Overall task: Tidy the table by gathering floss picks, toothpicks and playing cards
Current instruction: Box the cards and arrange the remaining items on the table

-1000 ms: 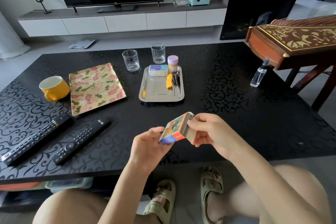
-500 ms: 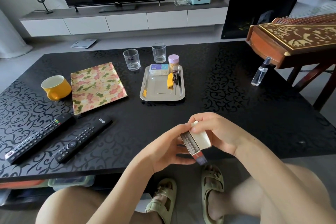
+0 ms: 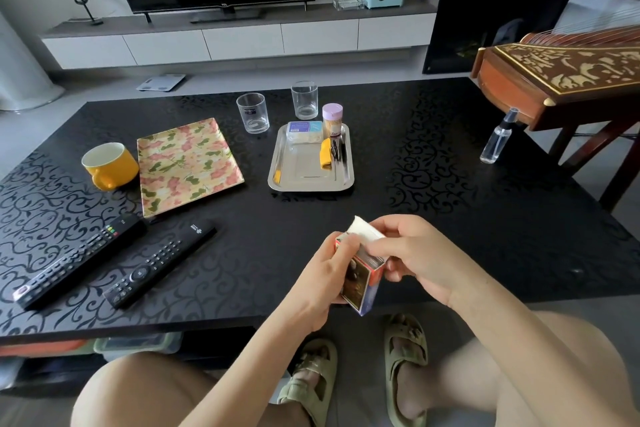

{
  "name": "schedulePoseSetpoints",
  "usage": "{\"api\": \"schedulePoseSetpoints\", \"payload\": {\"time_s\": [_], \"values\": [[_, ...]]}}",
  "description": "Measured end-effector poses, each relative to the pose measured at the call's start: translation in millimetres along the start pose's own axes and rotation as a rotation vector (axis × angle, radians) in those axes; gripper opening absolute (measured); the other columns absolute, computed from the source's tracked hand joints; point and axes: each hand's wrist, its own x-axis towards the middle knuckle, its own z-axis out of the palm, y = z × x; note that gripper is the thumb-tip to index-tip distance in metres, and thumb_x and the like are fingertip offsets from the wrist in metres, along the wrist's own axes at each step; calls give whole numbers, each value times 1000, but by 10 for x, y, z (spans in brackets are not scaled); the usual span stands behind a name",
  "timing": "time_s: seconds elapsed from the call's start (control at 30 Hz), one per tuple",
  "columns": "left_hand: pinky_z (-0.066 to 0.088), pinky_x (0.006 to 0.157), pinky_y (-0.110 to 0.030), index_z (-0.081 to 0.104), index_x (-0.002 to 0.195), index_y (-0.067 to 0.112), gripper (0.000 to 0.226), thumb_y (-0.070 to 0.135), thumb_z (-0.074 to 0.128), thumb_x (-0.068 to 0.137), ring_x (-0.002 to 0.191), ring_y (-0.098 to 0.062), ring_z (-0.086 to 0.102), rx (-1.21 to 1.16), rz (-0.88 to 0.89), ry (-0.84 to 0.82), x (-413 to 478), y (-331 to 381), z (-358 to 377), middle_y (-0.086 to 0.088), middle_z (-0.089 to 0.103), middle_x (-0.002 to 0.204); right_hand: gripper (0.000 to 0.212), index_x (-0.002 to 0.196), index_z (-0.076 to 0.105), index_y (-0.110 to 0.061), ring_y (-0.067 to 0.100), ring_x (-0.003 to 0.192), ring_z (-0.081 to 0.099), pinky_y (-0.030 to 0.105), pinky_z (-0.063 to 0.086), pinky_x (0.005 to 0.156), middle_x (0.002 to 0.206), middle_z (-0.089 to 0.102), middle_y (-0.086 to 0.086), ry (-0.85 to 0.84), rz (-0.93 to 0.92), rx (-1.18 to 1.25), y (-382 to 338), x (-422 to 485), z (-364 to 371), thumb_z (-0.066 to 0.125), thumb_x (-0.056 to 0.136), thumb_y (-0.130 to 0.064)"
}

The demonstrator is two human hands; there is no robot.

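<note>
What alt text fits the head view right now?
The left hand grips an open playing-card box over the near edge of the black table while the right hand pinches its white flap. Farther back, a steel tray holds a toothpick jar and a clear blue-labelled box.

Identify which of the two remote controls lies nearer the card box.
The slimmer remote with the white logo; the broader remote with coloured buttons lies farther from the card box.
</note>
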Motion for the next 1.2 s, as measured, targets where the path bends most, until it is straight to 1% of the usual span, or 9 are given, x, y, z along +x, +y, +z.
{"api": "schedulePoseSetpoints", "payload": {"time_s": [0.13,0.27,0.43,0.57,0.63,0.77,0.87,1.03,1.2], "values": [[52,92,-49,54,120,20,54,50,54,75,108,-27,61,-63,-83,-11,36,2,-34,-14,63,116,16,98,66,-7,12,56,51,22,38,47,77,66,10,105,-16,-40,7,44,52,57,86,-3],[50,93,-51,53,123,18,62,40,53,65,110,-30,59,-90,-149,10,91,38,-61,-17,61,119,18,99,66,-9,11,55,52,23,40,48,77,67,7,115,-41,-76,20,63,70,56,86,-2],[49,95,-50,53,114,23,26,31,50,90,110,-28,58,4,-139,-12,87,76,-46,-13,60,118,19,102,66,-7,9,57,55,22,42,50,78,66,6,132,-27,-84,59,73,60,57,86,-2],[48,97,-40,35,131,41,58,60,55,81,105,-14,61,129,59,-84,19,101,-119,2,60,115,16,97,66,-1,17,62,52,22,42,48,75,63,11,130,4,215,36,60,-29,55,86,1],[49,93,-33,21,135,50,78,57,67,73,95,-13,61,329,209,-77,-18,91,-107,2,59,115,15,98,64,3,21,62,52,25,44,50,77,61,15,102,23,342,32,51,-57,55,86,1],[54,78,-25,27,128,45,78,46,75,67,94,-4,60,745,510,200,-26,61,-73,16,56,113,16,100,64,2,14,53,49,22,46,48,80,62,17,91,42,345,34,26,-28,57,85,3],[55,72,-22,43,117,35,63,45,78,65,89,0,61,734,622,260,-16,24,-72,21,59,100,16,99,65,-1,14,53,49,22,47,50,80,64,17,115,0,296,32,-11,-31,58,85,2],[45,83,-11,49,117,34,62,51,72,62,98,-2,58,636,655,221,-41,54,-115,21,59,105,17,101,64,4,16,51,48,24,49,52,74,52,19,61,-49,370,9,-66,-54,57,85,2],[43,88,-9,45,123,30,61,23,79,72,106,-4,59,398,561,105,-79,26,-98,15,61,112,20,105,60,8,8,48,47,19,45,46,55,57,3,25,15,609,-29,-25,-40,56,86,3]]}}
